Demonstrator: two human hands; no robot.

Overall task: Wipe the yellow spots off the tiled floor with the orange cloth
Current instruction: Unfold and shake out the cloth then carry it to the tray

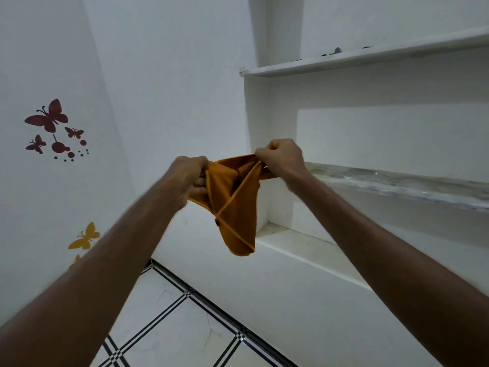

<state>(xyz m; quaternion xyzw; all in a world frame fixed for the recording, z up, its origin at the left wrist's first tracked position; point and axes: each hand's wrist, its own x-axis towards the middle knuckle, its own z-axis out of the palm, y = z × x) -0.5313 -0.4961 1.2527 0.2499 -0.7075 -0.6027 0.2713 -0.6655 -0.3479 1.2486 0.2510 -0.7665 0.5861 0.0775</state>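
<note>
Orange cloth [232, 202] held up in the air at chest height, well above the tiled floor [169, 321], stretched between both hands. Left hand [189, 178] pinches the left edge, fingers [199, 186] curled closed on the fabric. Right hand [281, 158] is fisted on the upper right corner, fingers closed on the cloth too. Cloth is half folded, seams crossing in the middle, and a loose flap hangs down to a point below the hands.

Step in hand, by my read: shaking out or refolding the cloth into a wiping pad before going down to the floor. No wiping begun.

No yellow spots visible on the bit of floor in view; only white tiles with black striped borders show at the bottom. Yellow butterfly sticker [84, 238] and red butterfly stickers [47, 117] are on the left wall, not the floor, so not targets.

To do it well:
- fold into a flat pad of a few layers, hanging flap tucked in so it doesn't drag
- keep a clean face outward, spare faces left to flip to
- finish with one hand gripping the pad so the other can brace when crouching
- look down and locate the spots first; cannot tell where they are from here

Recessed wall shelves [344, 62] stand to the right, close by the right arm; mind the elbow when lowering.
</note>
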